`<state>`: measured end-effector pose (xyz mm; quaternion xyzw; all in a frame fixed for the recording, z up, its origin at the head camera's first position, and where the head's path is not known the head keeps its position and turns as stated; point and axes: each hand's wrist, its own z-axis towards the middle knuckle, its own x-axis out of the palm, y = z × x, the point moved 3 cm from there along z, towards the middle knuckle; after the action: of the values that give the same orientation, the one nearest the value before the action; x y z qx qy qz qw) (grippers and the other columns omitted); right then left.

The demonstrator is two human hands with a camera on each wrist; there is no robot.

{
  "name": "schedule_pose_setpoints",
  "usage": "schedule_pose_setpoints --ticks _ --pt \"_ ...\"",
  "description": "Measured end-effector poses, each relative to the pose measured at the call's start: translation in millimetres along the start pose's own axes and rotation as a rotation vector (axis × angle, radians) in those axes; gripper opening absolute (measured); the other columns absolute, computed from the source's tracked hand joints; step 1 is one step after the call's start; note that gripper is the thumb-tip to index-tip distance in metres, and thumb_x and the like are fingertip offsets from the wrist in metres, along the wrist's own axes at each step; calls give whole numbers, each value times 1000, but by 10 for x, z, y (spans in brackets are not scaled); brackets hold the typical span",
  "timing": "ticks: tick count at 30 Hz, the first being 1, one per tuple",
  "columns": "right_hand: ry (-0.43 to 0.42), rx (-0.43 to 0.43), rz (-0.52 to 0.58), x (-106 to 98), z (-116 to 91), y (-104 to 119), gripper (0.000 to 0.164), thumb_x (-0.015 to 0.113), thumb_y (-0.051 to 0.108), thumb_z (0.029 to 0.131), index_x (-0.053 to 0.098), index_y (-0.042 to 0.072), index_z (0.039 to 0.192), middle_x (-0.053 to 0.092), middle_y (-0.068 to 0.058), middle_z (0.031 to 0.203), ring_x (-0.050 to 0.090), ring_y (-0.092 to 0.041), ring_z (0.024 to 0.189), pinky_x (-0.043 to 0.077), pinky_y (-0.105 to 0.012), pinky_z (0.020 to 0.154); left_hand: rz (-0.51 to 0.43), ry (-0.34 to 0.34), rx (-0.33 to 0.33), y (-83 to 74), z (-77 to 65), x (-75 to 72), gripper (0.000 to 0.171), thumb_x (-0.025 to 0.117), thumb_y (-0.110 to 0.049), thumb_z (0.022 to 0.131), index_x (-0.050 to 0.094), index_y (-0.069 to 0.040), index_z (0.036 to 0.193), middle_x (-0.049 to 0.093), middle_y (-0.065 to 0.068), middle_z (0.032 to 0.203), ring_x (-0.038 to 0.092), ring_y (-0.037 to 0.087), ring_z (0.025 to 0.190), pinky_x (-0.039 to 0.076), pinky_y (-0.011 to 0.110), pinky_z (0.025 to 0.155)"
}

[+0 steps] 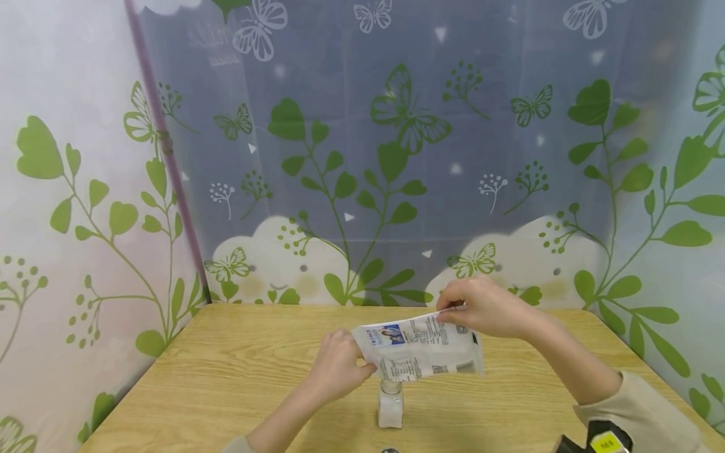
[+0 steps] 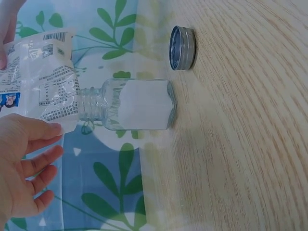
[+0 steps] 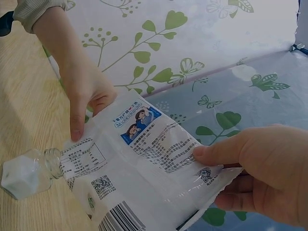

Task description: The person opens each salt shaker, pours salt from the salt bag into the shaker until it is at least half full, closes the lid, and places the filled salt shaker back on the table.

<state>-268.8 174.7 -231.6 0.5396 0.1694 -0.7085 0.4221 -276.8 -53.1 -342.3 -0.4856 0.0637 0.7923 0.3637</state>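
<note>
A white printed plastic pouch [image 1: 421,346] is held tilted between both hands, its lower edge over the mouth of a glass jar [image 1: 391,406]. My left hand [image 1: 340,365] pinches the pouch near its lower left corner, the other fingers spread apart in the left wrist view. With thumb and curled fingers, my right hand [image 3: 262,168] grips the upper right end of the pouch. The small clear jar [image 2: 139,105] stands upright on the table and holds white powder through most of its body. The pouch hides the jar's opening.
A silver metal lid [image 2: 183,48] sits on the wooden table [image 1: 255,377] near the jar. At the lower right of the head view is a black object [image 1: 600,437] with a yellow label. Patterned cloth walls [image 1: 340,157] stand around the table.
</note>
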Motion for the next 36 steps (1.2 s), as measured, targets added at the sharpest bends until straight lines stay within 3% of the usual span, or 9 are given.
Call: schedule_pose_setpoints --ticks 36 --pt "-38 -32 0 4 -17 -20 5 69 10 82 70 10 86 66 4 82 59 -4 68 48 -22 59 -76 18 -46 -21 33 33 25 75 -14 72 72 -13 96 67 -6 81 46 11 78 38 33 76"
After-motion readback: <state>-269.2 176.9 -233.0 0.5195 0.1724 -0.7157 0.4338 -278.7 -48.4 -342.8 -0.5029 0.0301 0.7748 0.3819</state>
